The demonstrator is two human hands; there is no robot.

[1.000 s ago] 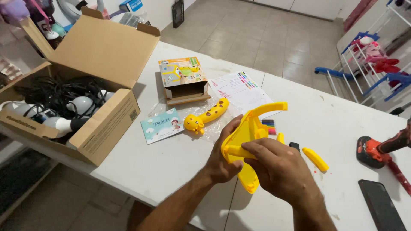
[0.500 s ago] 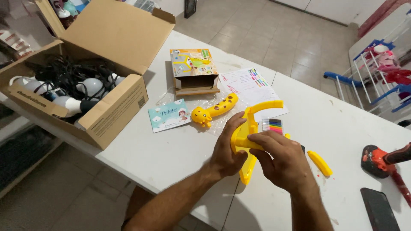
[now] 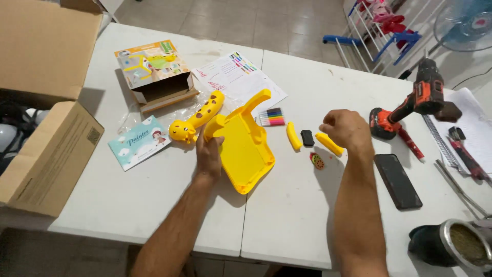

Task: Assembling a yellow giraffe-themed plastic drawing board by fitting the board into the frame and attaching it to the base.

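White desk [image 3: 128,205] over tiled floor, two slabs butted; toy kit laid out. Item 1: yellow tray [image 3: 245,149], tilted on edge, lower corner on desk near the seam, curved handle up. Left hand [image 3: 209,151] wraps its left rim, grip closed on tray. Item 2: right hand [image 3: 347,129], loosely fisted above yellow peg [image 3: 329,144]; whether it pinches anything — cannot tell, fingers curl away from cam. Change vs. half a sec ago: both hands were on the tray, working at its middle; now right has let go and gone rightward to the loose parts, tray held by left alone and turned w/ flat face to view. Reads as: a fitting step paused, hand gone over to the small parts. Item 3: second yellow peg [image 3: 293,136], black block [image 3: 307,137], small round spotted piece [image 3: 318,161] — all loose betw. tray and right hand. Item 4: giraffe neck [image 3: 197,119], yellow w/ brown spots, just left of tray, on clear bag. Item 5: marker set [image 3: 271,117] behind tray handle; instruction sheet [image 3: 230,77]; open toy box [image 3: 156,72]; blue booklet [image 3: 139,141]. Right side: red drill [image 3: 410,102], phone [image 3: 397,180], notebook [image 3: 471,128], mate gourd [image 3: 451,243]. Left edge: cardboard carton [image 3: 46,154].
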